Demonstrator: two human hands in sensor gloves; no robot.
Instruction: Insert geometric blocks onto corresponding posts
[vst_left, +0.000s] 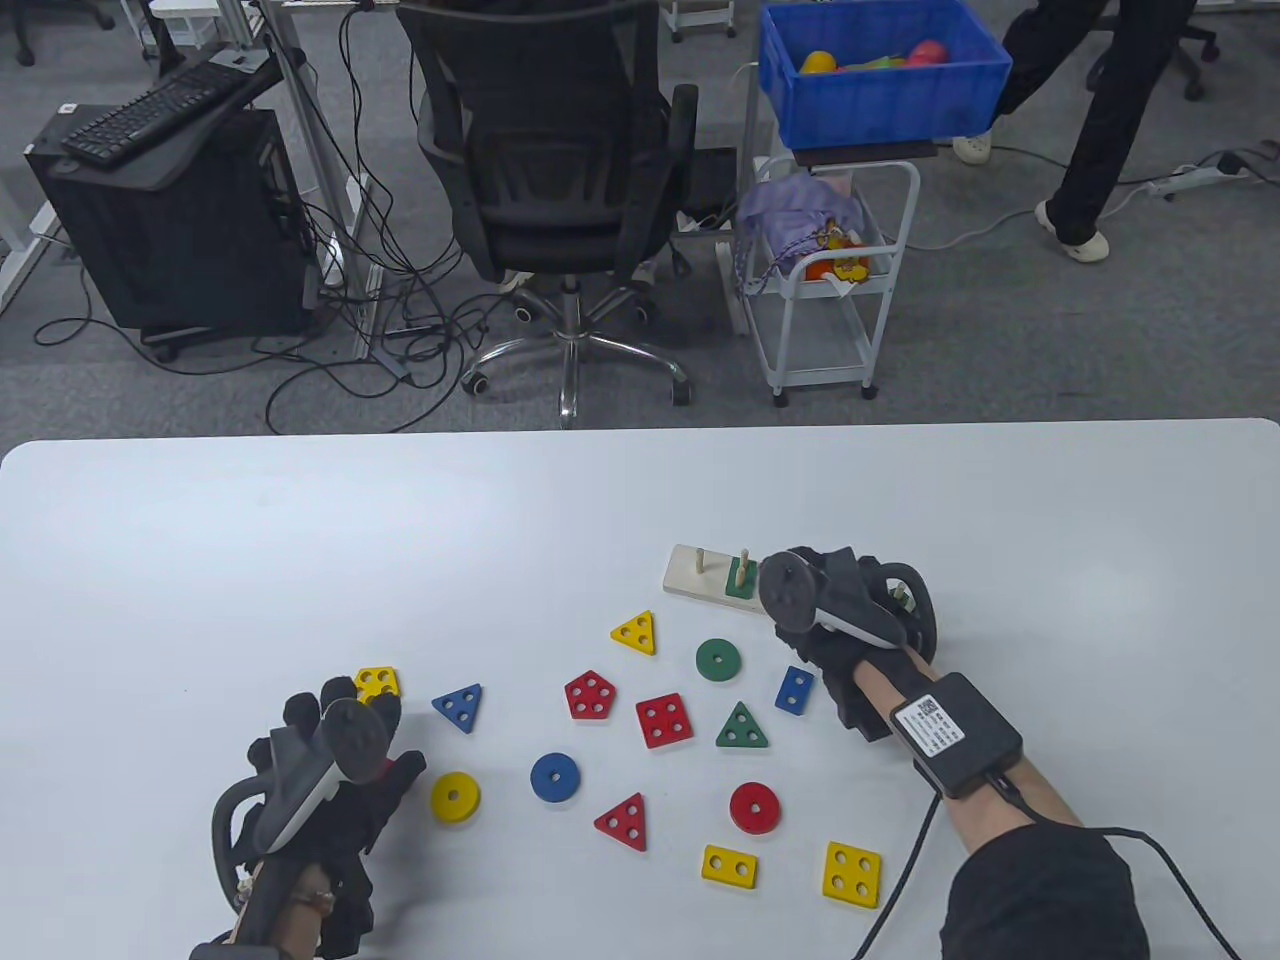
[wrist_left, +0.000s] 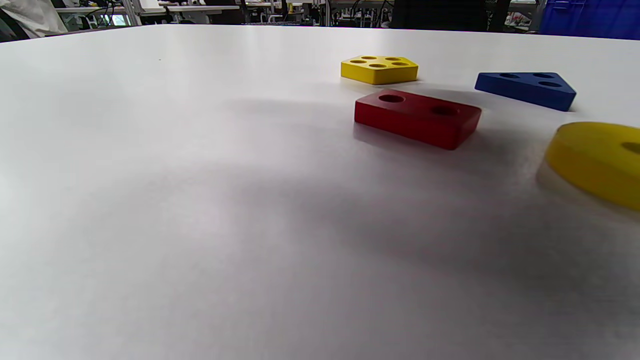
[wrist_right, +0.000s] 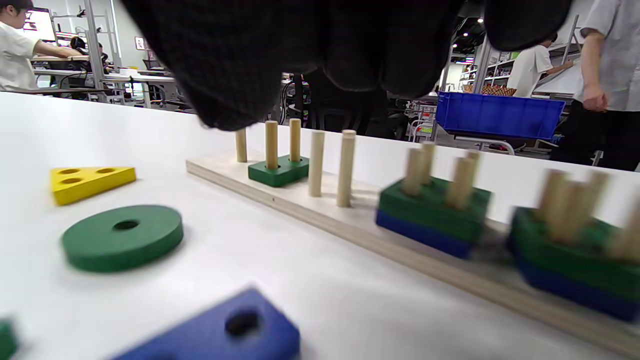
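Note:
The wooden post board (vst_left: 690, 578) lies right of the table's centre. On it are a green rectangle (wrist_right: 278, 170), a green-over-blue square stack (wrist_right: 432, 215) and a green-over-blue pentagon stack (wrist_right: 570, 255). The single post and the triangle posts (wrist_right: 330, 167) are bare. My right hand (vst_left: 805, 572) hovers over the board's right part, and its gloved fingers (wrist_right: 235, 60) hold nothing. My left hand (vst_left: 345, 720) is spread, with straight fingers, above a red rectangle (wrist_left: 417, 117) that lies free on the table. Beside it are a yellow pentagon (vst_left: 377, 683), a blue triangle (vst_left: 458, 705) and a yellow ring (vst_left: 455, 797).
Loose blocks fill the middle: yellow triangle (vst_left: 635, 632), green ring (vst_left: 719, 660), blue rectangle (vst_left: 795, 690), red pentagon (vst_left: 590, 695), red square (vst_left: 664, 720), green triangle (vst_left: 742, 728), blue ring (vst_left: 555, 777), red ring (vst_left: 754, 807), red triangle (vst_left: 623, 822), yellow rectangle (vst_left: 729, 866), yellow square (vst_left: 852, 873).

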